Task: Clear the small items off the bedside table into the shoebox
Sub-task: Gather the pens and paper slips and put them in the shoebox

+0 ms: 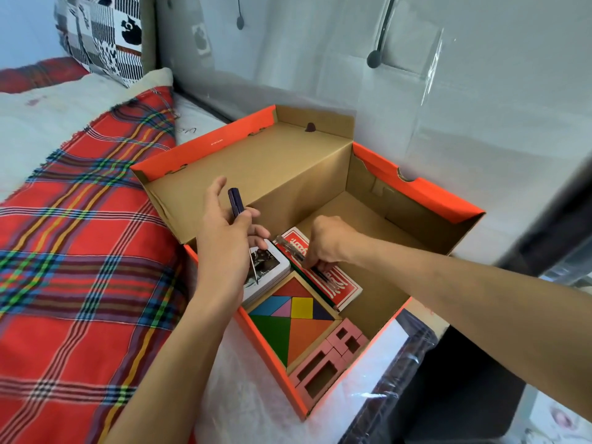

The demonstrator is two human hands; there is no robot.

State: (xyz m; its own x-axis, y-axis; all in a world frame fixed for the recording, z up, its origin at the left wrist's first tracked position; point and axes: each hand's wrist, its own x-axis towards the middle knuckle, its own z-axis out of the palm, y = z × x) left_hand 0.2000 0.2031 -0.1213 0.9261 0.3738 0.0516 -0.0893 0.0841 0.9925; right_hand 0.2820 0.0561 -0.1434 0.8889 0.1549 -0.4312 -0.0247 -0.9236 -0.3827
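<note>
Though partly hidden, pen [290,249] seems pinched beneath right hand [328,241].

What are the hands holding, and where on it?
The left hand grips the screwdriver low on its handle; the right hand pinches a pen near its middle.

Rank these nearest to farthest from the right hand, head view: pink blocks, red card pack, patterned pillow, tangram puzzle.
1. red card pack, under the right hand.
2. tangram puzzle, just toward the camera.
3. pink blocks, right of the puzzle, nearest the camera.
4. patterned pillow, far left on bed.
</note>
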